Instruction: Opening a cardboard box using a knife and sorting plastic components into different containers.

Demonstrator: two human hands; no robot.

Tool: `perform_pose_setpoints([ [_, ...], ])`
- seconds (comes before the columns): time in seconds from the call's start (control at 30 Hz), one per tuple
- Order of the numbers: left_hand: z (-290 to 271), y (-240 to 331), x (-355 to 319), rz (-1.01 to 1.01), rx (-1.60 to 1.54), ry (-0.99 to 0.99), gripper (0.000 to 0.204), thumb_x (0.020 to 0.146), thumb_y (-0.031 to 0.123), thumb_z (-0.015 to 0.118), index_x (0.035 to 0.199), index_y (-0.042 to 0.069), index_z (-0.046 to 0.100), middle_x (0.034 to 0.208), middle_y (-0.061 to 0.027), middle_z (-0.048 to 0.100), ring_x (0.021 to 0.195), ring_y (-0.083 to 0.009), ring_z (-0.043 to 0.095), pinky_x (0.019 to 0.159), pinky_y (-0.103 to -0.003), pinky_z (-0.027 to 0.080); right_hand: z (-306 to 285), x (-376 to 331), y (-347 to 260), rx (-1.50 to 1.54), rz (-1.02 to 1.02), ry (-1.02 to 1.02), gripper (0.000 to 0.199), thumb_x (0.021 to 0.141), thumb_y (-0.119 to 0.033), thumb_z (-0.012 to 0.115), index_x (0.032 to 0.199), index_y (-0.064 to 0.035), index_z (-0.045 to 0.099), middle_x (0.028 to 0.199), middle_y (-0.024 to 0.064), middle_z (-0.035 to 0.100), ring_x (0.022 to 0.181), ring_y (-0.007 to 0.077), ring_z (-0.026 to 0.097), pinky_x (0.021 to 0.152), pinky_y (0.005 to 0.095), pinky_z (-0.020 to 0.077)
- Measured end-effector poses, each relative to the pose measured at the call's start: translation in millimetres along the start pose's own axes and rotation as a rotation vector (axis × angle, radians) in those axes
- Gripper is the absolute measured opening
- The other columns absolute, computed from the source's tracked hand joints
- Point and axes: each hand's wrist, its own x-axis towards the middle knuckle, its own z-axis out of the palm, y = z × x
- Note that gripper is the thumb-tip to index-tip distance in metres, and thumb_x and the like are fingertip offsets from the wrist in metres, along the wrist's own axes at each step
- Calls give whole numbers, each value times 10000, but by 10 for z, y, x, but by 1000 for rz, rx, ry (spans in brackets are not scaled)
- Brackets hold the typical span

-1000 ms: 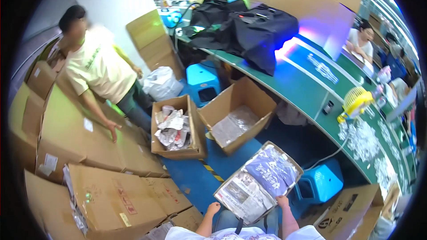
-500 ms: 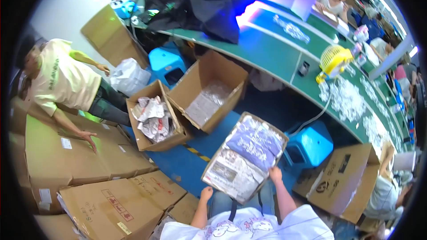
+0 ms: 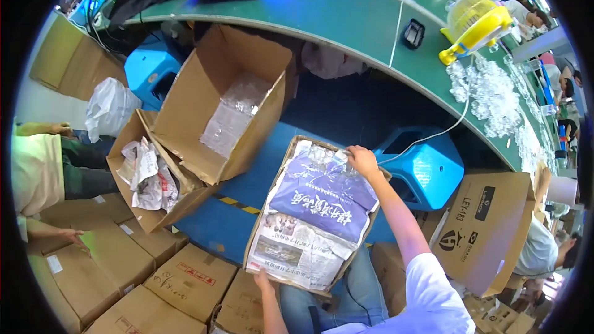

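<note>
In front of my lap is a shallow cardboard box [image 3: 250, 252], tilted toward me. Newspaper sheets [image 3: 318, 204] with a purple printed panel cover its top, and clear plastic shows at the far end. My left hand [image 3: 264, 281] grips the box at its near left corner; its fingers are partly hidden underneath. Stretched to the far right corner, my right hand [image 3: 362, 161] has its fingers curled over the edge beside the newspaper and plastic.
An open carton [image 3: 185, 111] holding clear plastic packs and a smaller carton [image 3: 127, 170] of crumpled paper stand left. Blue stools [image 3: 427, 170] sit by the green workbench [image 3: 346, 31], which carries a yellow fan [image 3: 473, 21]. Closed cartons [image 3: 179, 278] and a co-worker [image 3: 37, 173] are at left.
My right hand has moved from the box's near right side to its far right corner. The left hand stays at the near left corner. The view has shifted right and closer.
</note>
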Motion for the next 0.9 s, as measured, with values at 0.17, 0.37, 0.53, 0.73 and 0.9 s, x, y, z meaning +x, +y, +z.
perform_pose_setpoints([
  [0.17, 155, 117, -160, 51, -172, 8, 386, 739, 93, 473, 1093, -48, 409, 1002, -137, 497, 859, -230, 516, 707, -336, 445, 16, 112, 108, 87, -88, -199, 300, 698, -117, 466, 977, -143, 572, 703, 144, 580, 626, 310, 558, 623, 398, 456],
  [0.37, 342, 284, -342, 96, 48, 142, 279, 735, 70, 425, 967, -73, 482, 831, -129, 551, 618, -179, 527, 464, -278, 404, 11, 222, 118, 128, -64, -213, 308, 696, -104, 470, 982, -142, 580, 667, 155, 570, 615, 316, 554, 629, 404, 450],
  [0.53, 452, 211, -354, 55, 16, 158, 264, 730, 62, 413, 944, -73, 489, 820, -117, 547, 599, -157, 514, 444, -254, 387, -34, 424, 113, 152, -42, -160, 302, 678, -79, 461, 943, -117, 601, 727, 169, 574, 673, 319, 558, 666, 394, 449],
  [0.73, 582, 348, -143, 132, 144, 34, 256, 743, 72, 414, 937, -76, 492, 794, -99, 551, 610, -146, 507, 424, -260, 374, -159, 870, 86, 164, 8, -148, 308, 667, -75, 454, 933, -103, 607, 785, 172, 581, 725, 312, 564, 710, 378, 448],
  [0.9, 623, 526, -239, 186, 126, -12, 200, 760, 86, 419, 888, -50, 492, 776, -88, 546, 615, -148, 518, 439, -255, 417, -269, 1089, 130, -9, 55, -237, 263, 689, -108, 486, 920, -131, 611, 816, 136, 601, 774, 290, 579, 715, 378, 455],
])
